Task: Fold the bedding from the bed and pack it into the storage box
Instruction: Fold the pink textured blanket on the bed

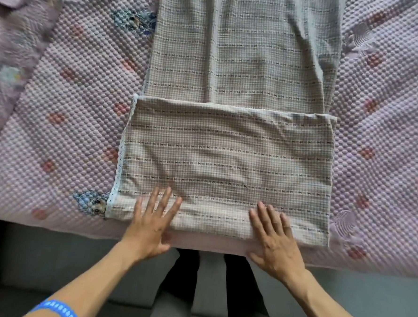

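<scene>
A beige checked blanket (227, 154) with a white lace edge lies as a long strip down the middle of the bed. Its near end is folded back over itself, making a doubled panel by the bed's front edge. My left hand (150, 225) lies flat on the panel's near left part, fingers spread and straight. My right hand (275, 238) lies flat on its near right part, fingers straight and close together. Both palms sit at the fold along the bed's edge. No storage box is in view.
The bed is covered by a pink bubble-textured quilt (58, 124) with red flowers and cartoon prints. A purple pillow (14, 36) lies at the far left. Grey floor (25, 269) and my legs show below the bed edge.
</scene>
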